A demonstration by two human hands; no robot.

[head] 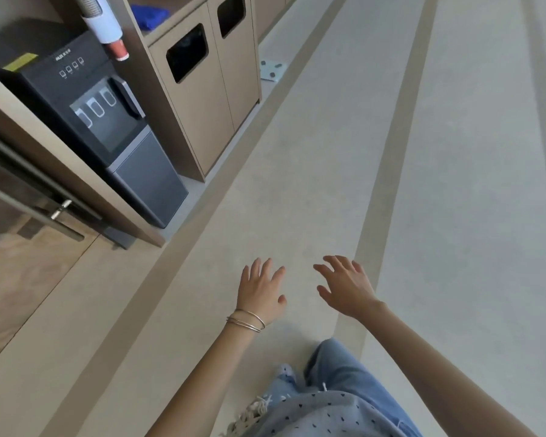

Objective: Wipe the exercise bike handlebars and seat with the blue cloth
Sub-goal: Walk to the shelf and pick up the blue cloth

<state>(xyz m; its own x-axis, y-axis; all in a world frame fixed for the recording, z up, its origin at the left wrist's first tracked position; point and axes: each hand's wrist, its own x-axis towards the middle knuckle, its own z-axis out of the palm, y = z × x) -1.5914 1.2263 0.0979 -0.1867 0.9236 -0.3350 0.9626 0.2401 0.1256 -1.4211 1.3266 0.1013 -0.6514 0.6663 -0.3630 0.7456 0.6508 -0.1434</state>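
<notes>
A blue cloth (149, 14) lies folded on the wooden counter (177, 22) at the upper left, above the bin cabinet. My left hand (260, 290), with thin bangles on the wrist, hangs over the floor with fingers spread and nothing in it. My right hand (345, 288) is beside it, also spread and empty. Both hands are far below and to the right of the cloth. No exercise bike is in view.
A dark water dispenser (108, 127) stands in a wooden niche at left, with a cup holder (103, 23) above it. A bin cabinet (208, 99) with two dark openings stands beside it. A door handle (60, 209) is at far left. Pale floor with tan stripes stretches right.
</notes>
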